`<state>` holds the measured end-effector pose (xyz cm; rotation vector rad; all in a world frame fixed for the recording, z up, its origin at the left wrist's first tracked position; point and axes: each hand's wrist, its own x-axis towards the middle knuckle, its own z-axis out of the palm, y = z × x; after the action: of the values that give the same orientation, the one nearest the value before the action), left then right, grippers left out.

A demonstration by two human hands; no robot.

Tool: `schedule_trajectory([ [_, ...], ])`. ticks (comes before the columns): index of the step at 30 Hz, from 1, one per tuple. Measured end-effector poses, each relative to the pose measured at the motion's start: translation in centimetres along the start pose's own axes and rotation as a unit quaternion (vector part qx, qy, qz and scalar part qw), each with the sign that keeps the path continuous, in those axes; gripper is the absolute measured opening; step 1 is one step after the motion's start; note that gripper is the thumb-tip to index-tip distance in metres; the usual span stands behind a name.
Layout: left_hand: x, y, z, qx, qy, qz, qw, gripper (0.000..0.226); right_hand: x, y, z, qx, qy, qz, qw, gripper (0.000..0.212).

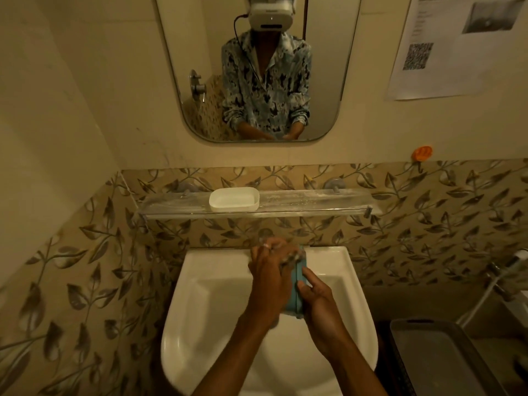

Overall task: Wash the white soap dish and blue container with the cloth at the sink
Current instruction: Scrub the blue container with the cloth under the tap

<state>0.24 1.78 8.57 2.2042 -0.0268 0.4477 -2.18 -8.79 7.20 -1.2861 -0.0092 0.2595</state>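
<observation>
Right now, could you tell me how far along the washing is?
The white soap dish sits on the glass shelf, apparently done. In hand: the blue container over the sink, right hand gripping, left hand scrubbing. Rinsing and shelving it remain.

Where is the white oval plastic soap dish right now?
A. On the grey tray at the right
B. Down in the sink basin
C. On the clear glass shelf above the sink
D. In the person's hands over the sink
C: the white oval plastic soap dish sits on the clear glass shelf, untouched by either hand.
</observation>
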Motion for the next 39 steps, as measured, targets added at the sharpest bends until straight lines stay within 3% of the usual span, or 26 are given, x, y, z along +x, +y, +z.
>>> schedule_trajectory([
  [5, -5.8, -0.7, 2.0, -0.022, 0.054, 0.021, 0.998, 0.036, -0.1, -0.6, -0.5, 0.186, 0.026, 0.036, 0.982, 0.037],
  [9, -6.7, -0.9, 2.3, -0.022, 0.039, 0.040, 0.998, 0.032, -0.2, 0.3, -1.2, 0.295, 0.071, 0.103, 0.947, 0.036],
  [18, -3.1, 0.4, 0.6, 0.015, -0.005, 0.006, 1.000, 0.034, -1.9, -0.3, -0.4, 0.079, 0.046, 0.105, 0.990, 0.025],
  [23, 1.0, 0.2, -1.3, 0.013, -0.026, -0.028, 0.999, 0.031, -2.2, 0.2, 0.3, -0.047, 0.038, 0.078, 0.995, 0.026],
  [27, -2.5, 0.2, -0.1, 0.020, -0.016, 0.013, 1.000, 0.030, -1.3, -0.8, 0.2, -0.057, 0.069, 0.051, 0.995, 0.032],
  [30, -6.6, -1.1, 1.2, 0.049, 0.054, 0.096, 0.993, 0.041, -0.7, -1.9, 0.3, -0.049, 0.061, 0.036, 0.996, 0.035],
  [34, -8.1, -2.4, 1.9, 0.034, 0.141, 0.112, 0.983, 0.033, -0.4, -1.9, 0.5, -0.003, 0.049, 0.068, 0.996, 0.034],
  [36, -8.1, -2.5, 1.5, 0.056, 0.143, 0.122, 0.981, 0.035, -0.3, -1.9, 0.8, -0.018, 0.033, 0.074, 0.997, 0.033],
  [39, -6.3, -1.8, 0.2, 0.055, 0.104, 0.068, 0.991, 0.035, -0.1, -1.8, 1.2, -0.079, 0.017, 0.055, 0.995, 0.030],
])
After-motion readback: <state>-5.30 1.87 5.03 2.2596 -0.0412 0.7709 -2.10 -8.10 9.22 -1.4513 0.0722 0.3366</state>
